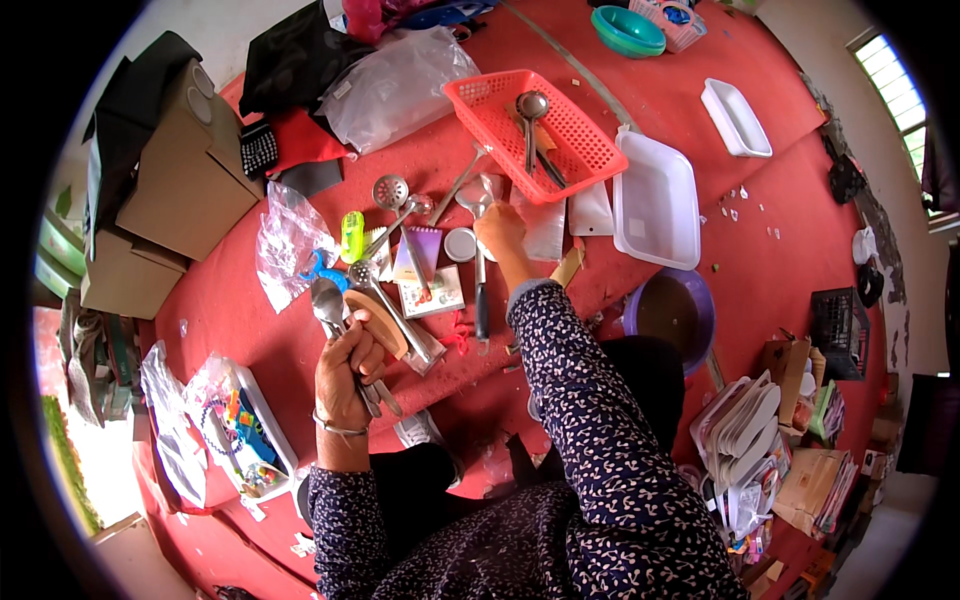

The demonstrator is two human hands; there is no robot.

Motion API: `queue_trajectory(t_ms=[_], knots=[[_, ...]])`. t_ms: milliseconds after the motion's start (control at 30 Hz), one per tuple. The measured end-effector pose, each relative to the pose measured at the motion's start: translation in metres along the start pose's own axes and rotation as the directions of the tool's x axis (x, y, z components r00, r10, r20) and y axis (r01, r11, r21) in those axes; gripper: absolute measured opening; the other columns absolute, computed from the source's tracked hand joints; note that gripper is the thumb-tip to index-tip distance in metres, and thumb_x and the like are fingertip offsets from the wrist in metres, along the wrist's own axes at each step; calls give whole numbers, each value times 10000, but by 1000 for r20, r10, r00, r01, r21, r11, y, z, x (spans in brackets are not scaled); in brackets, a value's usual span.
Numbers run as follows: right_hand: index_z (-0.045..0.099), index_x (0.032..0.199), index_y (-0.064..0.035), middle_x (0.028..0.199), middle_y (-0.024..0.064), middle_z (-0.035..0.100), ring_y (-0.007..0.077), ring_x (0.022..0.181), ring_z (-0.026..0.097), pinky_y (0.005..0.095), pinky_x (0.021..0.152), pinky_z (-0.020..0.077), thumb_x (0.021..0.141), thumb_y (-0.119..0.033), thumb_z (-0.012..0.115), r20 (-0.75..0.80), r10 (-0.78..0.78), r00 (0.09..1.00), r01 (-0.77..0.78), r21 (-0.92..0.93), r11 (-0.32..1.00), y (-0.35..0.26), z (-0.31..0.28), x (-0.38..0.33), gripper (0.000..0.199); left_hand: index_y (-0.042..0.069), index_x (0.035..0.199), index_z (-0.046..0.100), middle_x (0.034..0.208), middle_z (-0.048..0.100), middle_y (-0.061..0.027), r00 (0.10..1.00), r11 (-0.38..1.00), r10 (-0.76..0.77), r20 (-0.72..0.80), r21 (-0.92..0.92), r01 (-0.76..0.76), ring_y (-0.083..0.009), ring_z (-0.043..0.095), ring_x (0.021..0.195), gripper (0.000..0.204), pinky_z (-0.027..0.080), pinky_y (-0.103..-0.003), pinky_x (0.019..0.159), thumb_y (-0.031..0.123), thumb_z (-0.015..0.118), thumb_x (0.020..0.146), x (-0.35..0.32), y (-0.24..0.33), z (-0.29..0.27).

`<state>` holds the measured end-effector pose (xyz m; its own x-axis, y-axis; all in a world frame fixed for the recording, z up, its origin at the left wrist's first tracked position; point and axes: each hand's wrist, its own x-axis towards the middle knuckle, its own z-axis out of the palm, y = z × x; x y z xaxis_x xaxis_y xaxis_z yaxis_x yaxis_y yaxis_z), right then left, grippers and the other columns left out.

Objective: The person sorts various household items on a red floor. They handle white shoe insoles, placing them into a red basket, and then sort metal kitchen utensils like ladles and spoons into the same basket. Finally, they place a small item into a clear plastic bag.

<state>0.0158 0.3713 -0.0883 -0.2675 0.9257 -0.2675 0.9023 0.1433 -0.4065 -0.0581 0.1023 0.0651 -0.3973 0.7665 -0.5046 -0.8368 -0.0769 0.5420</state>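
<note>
My left hand (pixel 346 372) is closed round a bunch of metal spoons (pixel 327 300), their bowls up and handle ends poking out below the fist. Farther right, my right hand (pixel 500 232) reaches down with fingers closed at the neck of a black-handled serving spoon (pixel 482 305); the fingers partly hide it. Between the hands lie a slotted skimmer (pixel 390 190), another slotted spoon (pixel 363 273), a purple notepad (pixel 418 252), a round-lidded jar (pixel 460 244), a small white box (pixel 437 293), a brown curved piece (pixel 375 325) and a lime-green item (pixel 352 236).
A red perforated basket (pixel 590 145) with ladles stands ahead, beside a white tray (pixel 655 200) and a purple tub of dark liquid (pixel 705 310). Cardboard boxes (pixel 180 200) stand at left, near clear plastic bags (pixel 290 245). A bin of small toys (pixel 270 430) is lower left.
</note>
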Motion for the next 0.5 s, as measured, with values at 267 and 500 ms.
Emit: queue_trajectory(t_ms=[267, 500], knots=[[598, 707, 9, 782, 195, 601, 329, 738, 589, 406, 645, 463, 646, -180, 496, 145, -388, 910, 376, 107, 921, -41, -6, -58, 223, 12, 995, 459, 555, 241, 57, 999, 999, 37, -19, 36, -36, -35, 271, 464, 184, 262, -143, 394, 130, 368, 887, 1, 0, -4], [540, 553, -36, 491, -31, 409, 101, 454, 391, 255, 427, 305, 672, -133, 566, 471, -654, 592, -55, 833, 551, -87, -50, -130, 156, 42, 1000, 503, 895, 562, -68, 993, 993, 117, -32, 26, -116, -186, 560, 843, 218, 468, -309, 741, 166, 369, 882, 8, -5, -25]])
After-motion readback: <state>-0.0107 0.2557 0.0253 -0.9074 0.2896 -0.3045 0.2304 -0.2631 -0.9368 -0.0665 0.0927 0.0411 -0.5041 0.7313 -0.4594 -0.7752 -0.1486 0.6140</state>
